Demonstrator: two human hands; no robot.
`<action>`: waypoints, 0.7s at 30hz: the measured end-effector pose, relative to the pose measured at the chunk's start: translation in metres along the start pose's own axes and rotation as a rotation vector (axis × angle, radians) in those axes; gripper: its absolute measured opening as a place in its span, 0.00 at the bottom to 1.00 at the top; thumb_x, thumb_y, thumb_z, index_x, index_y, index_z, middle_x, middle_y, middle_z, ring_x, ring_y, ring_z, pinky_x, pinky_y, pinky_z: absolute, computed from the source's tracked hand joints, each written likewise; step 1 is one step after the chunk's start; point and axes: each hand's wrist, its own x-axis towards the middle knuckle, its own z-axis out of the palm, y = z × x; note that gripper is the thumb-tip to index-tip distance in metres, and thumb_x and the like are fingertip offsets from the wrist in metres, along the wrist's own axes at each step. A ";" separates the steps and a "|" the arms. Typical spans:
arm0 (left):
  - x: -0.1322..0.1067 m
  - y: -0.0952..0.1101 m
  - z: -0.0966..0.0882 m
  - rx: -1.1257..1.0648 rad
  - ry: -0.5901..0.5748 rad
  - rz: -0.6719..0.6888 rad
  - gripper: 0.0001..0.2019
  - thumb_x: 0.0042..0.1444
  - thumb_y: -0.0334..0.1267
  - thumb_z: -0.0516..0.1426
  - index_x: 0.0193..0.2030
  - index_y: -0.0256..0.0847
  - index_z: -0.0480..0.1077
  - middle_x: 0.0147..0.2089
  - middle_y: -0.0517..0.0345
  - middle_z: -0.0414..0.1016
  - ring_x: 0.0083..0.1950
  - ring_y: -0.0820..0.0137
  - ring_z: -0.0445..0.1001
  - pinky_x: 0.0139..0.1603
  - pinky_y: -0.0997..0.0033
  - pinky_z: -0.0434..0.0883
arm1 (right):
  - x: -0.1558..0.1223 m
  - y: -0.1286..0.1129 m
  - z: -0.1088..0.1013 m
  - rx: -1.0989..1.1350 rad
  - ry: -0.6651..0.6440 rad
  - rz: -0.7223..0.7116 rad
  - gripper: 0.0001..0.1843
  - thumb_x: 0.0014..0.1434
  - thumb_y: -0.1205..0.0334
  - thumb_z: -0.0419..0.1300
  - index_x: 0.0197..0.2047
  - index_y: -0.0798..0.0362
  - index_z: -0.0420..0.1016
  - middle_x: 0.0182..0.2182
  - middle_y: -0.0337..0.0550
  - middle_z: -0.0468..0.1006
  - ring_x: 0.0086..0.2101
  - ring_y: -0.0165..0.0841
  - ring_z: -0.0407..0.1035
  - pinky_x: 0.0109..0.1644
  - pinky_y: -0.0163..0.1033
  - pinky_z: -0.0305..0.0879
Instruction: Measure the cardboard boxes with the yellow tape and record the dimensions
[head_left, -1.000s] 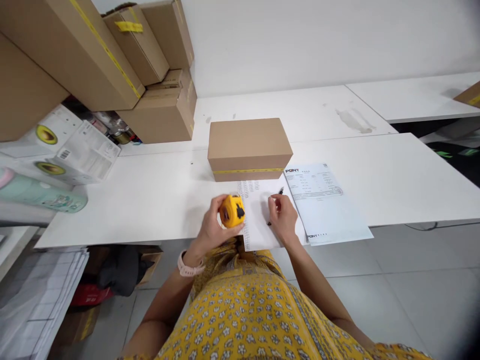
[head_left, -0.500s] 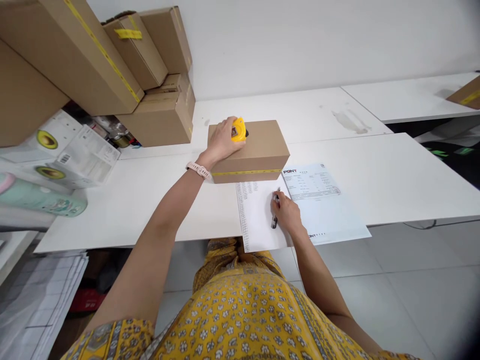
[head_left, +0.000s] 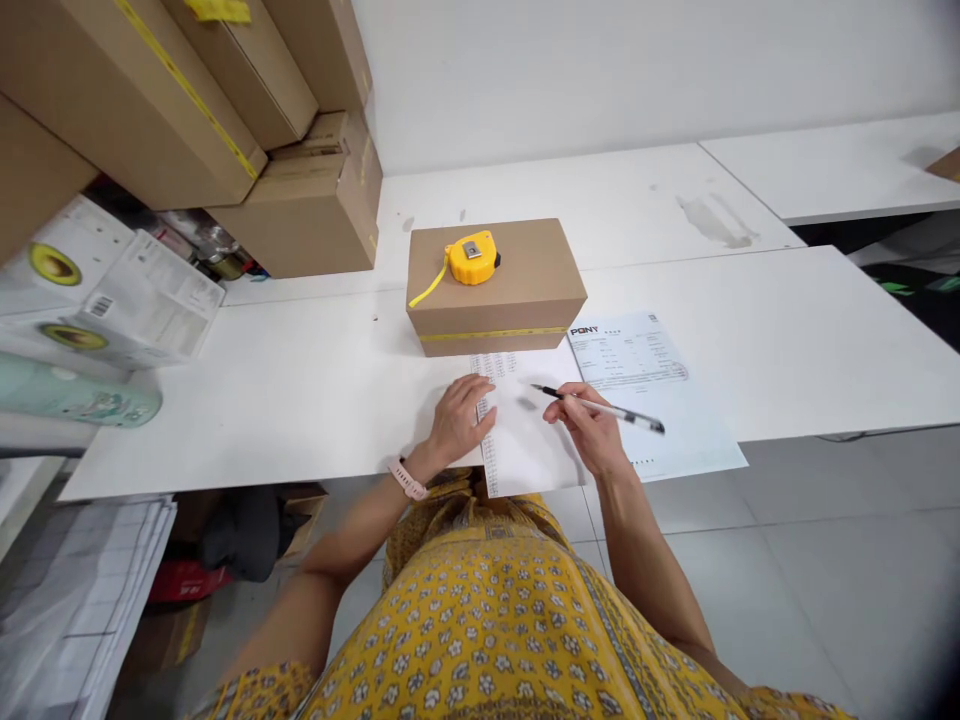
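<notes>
My right hand (head_left: 589, 425) holds a pen (head_left: 611, 408), its black tip pointing left above the notebook page. The spiral notebook (head_left: 529, 450) lies at the table's front edge, with rows of writing near its top. Flat on the notebook's left edge, by the spiral, rests my left hand (head_left: 460, 418), fingers apart and nothing in it. A yellow tape measure (head_left: 473, 260) lies on top of the cardboard box (head_left: 525, 265), a short end of its tape sticking out. The printed sheet (head_left: 660, 420) headed PONY lies at the notebook's right.
Stacked cardboard boxes (head_left: 292, 225) fill the back left. In front of them are white cartons (head_left: 142, 290) with avocado pictures and a mint green bottle (head_left: 97, 390). The white table (head_left: 300, 400) ends close to my body; a wall stands behind it.
My left hand has let go of the tape measure, leaving it on the box, and come down to the notebook. My right hand has turned the pen to a writing hold.
</notes>
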 end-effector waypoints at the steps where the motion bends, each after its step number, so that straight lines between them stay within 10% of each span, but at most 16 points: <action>1: -0.009 -0.001 0.007 -0.002 -0.097 -0.046 0.21 0.65 0.43 0.57 0.62 0.38 0.70 0.67 0.39 0.73 0.72 0.50 0.66 0.74 0.42 0.61 | 0.006 0.005 0.008 -0.026 0.029 -0.002 0.23 0.57 0.35 0.66 0.34 0.47 0.73 0.19 0.36 0.74 0.24 0.34 0.70 0.36 0.43 0.70; 3: -0.017 -0.002 0.016 0.000 -0.266 -0.088 0.29 0.63 0.47 0.61 0.68 0.38 0.65 0.76 0.37 0.61 0.79 0.47 0.54 0.78 0.36 0.49 | 0.020 0.016 0.024 -0.044 0.064 0.007 0.30 0.60 0.26 0.56 0.32 0.47 0.70 0.14 0.33 0.64 0.20 0.32 0.64 0.31 0.41 0.65; 6: -0.016 -0.002 0.017 0.013 -0.370 -0.098 0.33 0.63 0.48 0.61 0.71 0.39 0.62 0.80 0.38 0.51 0.82 0.47 0.45 0.79 0.34 0.39 | 0.041 0.029 0.042 -0.017 -0.018 0.031 0.39 0.60 0.21 0.47 0.43 0.49 0.74 0.24 0.41 0.77 0.29 0.36 0.74 0.37 0.43 0.70; 12: -0.014 0.001 0.013 0.045 -0.356 -0.093 0.31 0.65 0.48 0.61 0.70 0.38 0.63 0.79 0.38 0.53 0.81 0.48 0.47 0.79 0.37 0.41 | 0.063 0.038 0.050 -0.281 -0.014 -0.061 0.26 0.55 0.33 0.65 0.33 0.50 0.74 0.28 0.39 0.77 0.32 0.33 0.69 0.39 0.40 0.67; 21: -0.015 0.000 0.014 -0.074 -0.278 -0.120 0.26 0.64 0.44 0.62 0.66 0.40 0.67 0.76 0.40 0.61 0.80 0.48 0.52 0.79 0.38 0.44 | 0.069 0.041 0.050 -0.354 -0.035 -0.102 0.20 0.53 0.42 0.68 0.35 0.49 0.70 0.29 0.38 0.75 0.30 0.32 0.67 0.38 0.39 0.65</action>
